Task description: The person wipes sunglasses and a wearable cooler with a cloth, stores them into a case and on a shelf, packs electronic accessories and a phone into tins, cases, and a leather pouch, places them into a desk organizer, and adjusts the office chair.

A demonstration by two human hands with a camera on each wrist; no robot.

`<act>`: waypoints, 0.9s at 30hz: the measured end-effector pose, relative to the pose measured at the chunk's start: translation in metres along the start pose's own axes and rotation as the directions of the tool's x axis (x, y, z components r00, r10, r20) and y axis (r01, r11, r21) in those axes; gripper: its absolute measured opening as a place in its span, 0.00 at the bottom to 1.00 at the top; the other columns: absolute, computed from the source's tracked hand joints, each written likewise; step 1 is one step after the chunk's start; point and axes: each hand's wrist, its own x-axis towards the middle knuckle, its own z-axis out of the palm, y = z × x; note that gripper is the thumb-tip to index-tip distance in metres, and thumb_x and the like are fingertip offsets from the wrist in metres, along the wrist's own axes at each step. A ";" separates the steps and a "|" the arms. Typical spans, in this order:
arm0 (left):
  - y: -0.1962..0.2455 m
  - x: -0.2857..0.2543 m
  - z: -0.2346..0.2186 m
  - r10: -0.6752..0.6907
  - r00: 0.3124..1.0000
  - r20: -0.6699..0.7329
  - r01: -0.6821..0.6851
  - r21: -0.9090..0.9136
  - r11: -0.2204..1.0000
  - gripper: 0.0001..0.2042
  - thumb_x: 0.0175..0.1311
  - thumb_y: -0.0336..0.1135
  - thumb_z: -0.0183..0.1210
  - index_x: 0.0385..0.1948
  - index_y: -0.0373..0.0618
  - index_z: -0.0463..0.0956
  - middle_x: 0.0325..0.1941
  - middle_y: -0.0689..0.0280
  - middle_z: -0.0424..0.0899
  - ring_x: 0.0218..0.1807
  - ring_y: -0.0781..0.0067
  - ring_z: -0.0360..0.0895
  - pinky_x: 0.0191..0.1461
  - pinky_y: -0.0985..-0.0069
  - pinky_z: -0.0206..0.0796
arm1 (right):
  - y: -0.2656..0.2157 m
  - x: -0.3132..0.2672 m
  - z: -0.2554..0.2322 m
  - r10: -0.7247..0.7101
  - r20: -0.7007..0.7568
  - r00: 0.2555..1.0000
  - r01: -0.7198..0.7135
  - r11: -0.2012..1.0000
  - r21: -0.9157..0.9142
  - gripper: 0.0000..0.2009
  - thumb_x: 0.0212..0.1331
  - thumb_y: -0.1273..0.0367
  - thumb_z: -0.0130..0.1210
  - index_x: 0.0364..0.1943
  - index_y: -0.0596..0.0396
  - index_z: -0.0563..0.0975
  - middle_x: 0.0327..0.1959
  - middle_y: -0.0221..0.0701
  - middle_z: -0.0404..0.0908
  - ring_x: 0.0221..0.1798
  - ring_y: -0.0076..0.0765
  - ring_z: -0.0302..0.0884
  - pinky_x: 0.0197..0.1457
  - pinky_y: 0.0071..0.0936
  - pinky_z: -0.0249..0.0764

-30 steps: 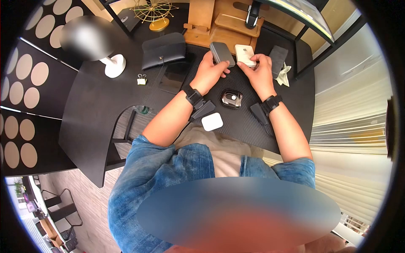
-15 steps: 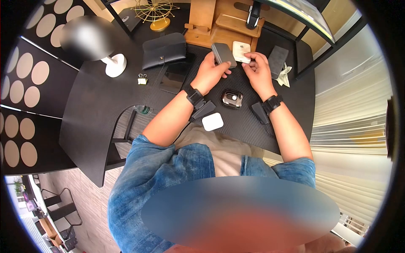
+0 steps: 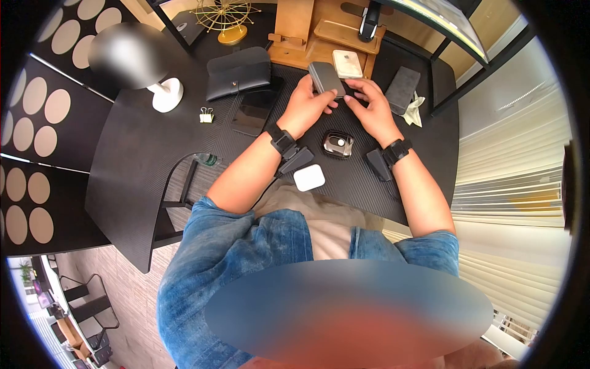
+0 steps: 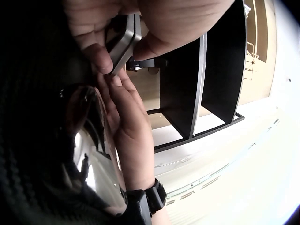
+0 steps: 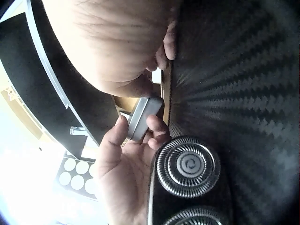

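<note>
My left hand (image 3: 307, 106) grips a flat dark grey case (image 3: 326, 80) with rounded corners, thumb along its near edge. A seam runs along the side of the grey case (image 5: 143, 119) in the right wrist view. Just to its right is my right hand (image 3: 373, 111), fingers loosely bent, with thumb and fingertips close to the case's right end. Beyond those fingertips, against the wooden stand, sits a white square block (image 3: 348, 64) with an apple mark. Between my wrists lies a small shiny shaver (image 3: 338, 143); its round shaving heads (image 5: 188, 163) show in the right wrist view.
A white rounded case (image 3: 308, 178) lies at the desk's near edge. Left are a phone (image 3: 251, 117), a black pouch (image 3: 238, 74), a binder clip (image 3: 206, 115) and a lamp (image 3: 167, 96). A dark grey block (image 3: 402, 87) and crumpled tissue (image 3: 414, 112) lie right. Behind stands a wooden stand (image 3: 292, 34).
The white block has moved back and left, to the wooden stand, and my right hand has let go of it and come left to the grey case. My left hand keeps holding that case.
</note>
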 end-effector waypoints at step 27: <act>-0.001 0.001 0.001 -0.007 1.000 0.000 0.007 0.026 1.000 0.15 0.67 0.30 0.57 0.52 0.36 0.68 0.44 0.62 0.80 0.39 0.75 0.80 0.39 0.80 0.72 | -0.003 0.000 -0.003 -0.076 0.033 0.997 0.080 0.986 -0.147 0.18 0.59 0.72 0.61 0.55 0.54 0.78 0.61 0.36 0.74 0.67 0.40 0.68 0.69 0.32 0.62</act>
